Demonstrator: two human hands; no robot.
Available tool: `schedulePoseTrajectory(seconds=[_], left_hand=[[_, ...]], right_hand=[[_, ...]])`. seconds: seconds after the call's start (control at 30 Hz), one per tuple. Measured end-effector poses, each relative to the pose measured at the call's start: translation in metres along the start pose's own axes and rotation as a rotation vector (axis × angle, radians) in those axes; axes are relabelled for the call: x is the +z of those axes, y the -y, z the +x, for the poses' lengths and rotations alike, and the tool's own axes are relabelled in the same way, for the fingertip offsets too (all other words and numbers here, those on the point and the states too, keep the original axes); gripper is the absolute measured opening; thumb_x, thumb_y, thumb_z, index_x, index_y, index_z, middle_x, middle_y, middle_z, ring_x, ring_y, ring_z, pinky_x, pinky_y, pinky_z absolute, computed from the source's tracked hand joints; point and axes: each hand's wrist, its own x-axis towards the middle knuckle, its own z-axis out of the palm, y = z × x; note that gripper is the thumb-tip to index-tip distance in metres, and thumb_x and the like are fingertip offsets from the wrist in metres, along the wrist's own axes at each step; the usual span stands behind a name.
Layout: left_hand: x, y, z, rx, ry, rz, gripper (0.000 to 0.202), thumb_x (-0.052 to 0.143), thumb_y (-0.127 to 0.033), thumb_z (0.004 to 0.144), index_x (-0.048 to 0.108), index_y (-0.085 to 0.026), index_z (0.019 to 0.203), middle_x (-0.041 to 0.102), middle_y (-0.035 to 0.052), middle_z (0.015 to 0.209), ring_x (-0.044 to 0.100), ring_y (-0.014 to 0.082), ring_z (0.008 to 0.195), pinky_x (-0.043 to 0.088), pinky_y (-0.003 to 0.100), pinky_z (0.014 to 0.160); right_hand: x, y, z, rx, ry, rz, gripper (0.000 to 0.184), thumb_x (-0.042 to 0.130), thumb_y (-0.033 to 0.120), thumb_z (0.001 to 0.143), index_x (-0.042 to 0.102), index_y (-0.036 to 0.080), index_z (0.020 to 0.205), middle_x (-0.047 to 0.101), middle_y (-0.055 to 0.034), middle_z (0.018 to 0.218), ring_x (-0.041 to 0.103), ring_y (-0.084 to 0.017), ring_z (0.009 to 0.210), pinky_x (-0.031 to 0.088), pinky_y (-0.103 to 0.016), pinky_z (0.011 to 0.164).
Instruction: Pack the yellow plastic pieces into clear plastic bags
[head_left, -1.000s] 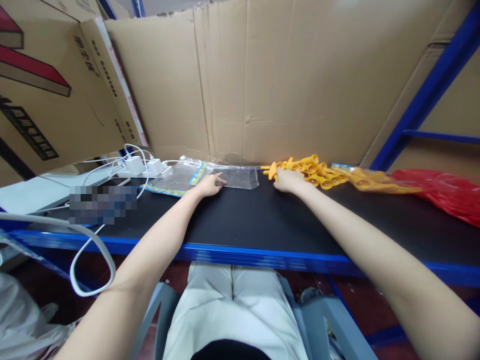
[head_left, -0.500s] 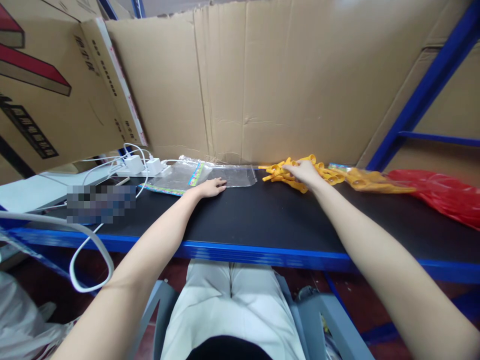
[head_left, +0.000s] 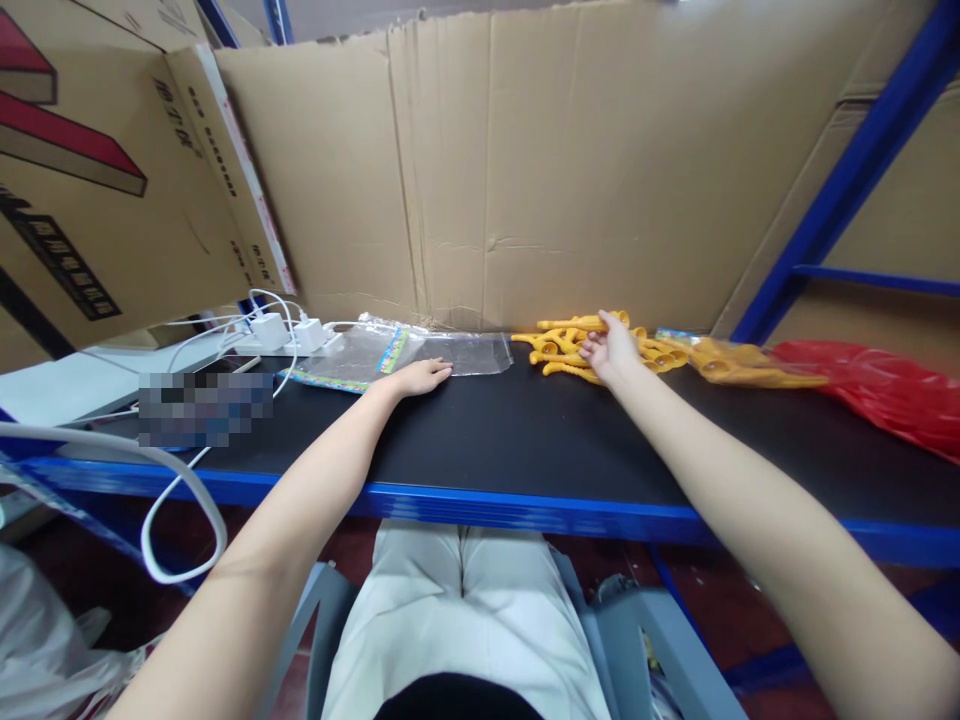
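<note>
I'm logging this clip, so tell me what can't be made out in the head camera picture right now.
- Head view: whatever lies under the pixelated patch on the black table; the blur hides it.
- Head view: whether the right hand grips any of the yellow plastic pieces; the back of the hand covers the contact.
- Head view: how far the red bag extends; the right edge cuts it off.

A black table with a blue edge stands before a wall of brown cardboard sheets. Left of the table leans a printed carton, right of it a blue rack post. The floor below is dark red.
</note>
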Motion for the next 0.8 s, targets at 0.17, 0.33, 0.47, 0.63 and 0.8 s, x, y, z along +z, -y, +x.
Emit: schedulePoseTrajectory(seconds=[0.17, 0.33, 0.47, 0.63, 0.8], left_hand=[[-0.001, 0.000, 0.000, 0.030, -0.055, -0.014, 0.050, 0.035, -0.041, 0.088, 0.054, -0.015, 0.126, 0.042, 0.0090, 0.140, 0.040, 0.0205, 0.128, 0.026, 0.027, 0.106], [-0.007, -0.002, -0.002, -0.056, -0.131, 0.036, 0.036, 0.039, -0.033, 0.086, 0.066, -0.014, 0.099, 0.067, 0.0101, 0.106, 0.061, 0.0228, 0.099, 0.044, 0.028, 0.086], [-0.007, -0.002, 0.001, -0.186, -0.198, 0.140, 0.030, 0.041, -0.034, 0.086, 0.064, -0.015, 0.090, 0.068, 0.0135, 0.098, 0.062, 0.0261, 0.094, 0.046, 0.032, 0.080], [-0.005, -0.024, 0.001, -0.112, -0.286, 0.227, 0.029, 0.041, -0.031, 0.087, 0.057, -0.012, 0.100, 0.066, 0.0158, 0.099, 0.062, 0.0258, 0.094, 0.046, 0.033, 0.079], [-0.001, -0.060, 0.007, 0.051, -0.142, 0.298, 0.032, 0.043, -0.030, 0.085, 0.055, -0.011, 0.108, 0.062, 0.0180, 0.109, 0.060, 0.0264, 0.100, 0.045, 0.033, 0.084]], right_hand=[[0.016, -0.004, -0.022, 0.056, 0.274, -0.057, 0.006, 0.052, 0.021, 0.078, 0.048, 0.018, 0.075, 0.049, 0.0019, 0.059, 0.045, -0.006, 0.045, 0.037, -0.019, 0.040], [0.015, -0.016, -0.032, 0.221, 0.493, -0.434, 0.007, 0.057, 0.021, 0.077, 0.053, 0.016, 0.079, 0.055, -0.0010, 0.063, 0.051, -0.008, 0.048, 0.046, -0.022, 0.045], [0.007, -0.019, -0.031, 0.103, 0.668, -0.762, 0.023, 0.069, 0.031, 0.069, 0.054, 0.017, 0.079, 0.059, -0.0036, 0.071, 0.056, -0.011, 0.054, 0.047, -0.023, 0.046], [0.005, -0.013, -0.029, -0.218, 0.775, -1.256, 0.028, 0.068, 0.038, 0.069, 0.058, 0.018, 0.086, 0.060, -0.0037, 0.071, 0.055, -0.013, 0.054, 0.042, -0.024, 0.046], [0.007, -0.009, -0.031, -0.454, 0.693, -1.411, 0.022, 0.067, 0.032, 0.068, 0.062, 0.018, 0.084, 0.062, -0.0031, 0.079, 0.057, -0.016, 0.069, 0.043, -0.028, 0.064]])
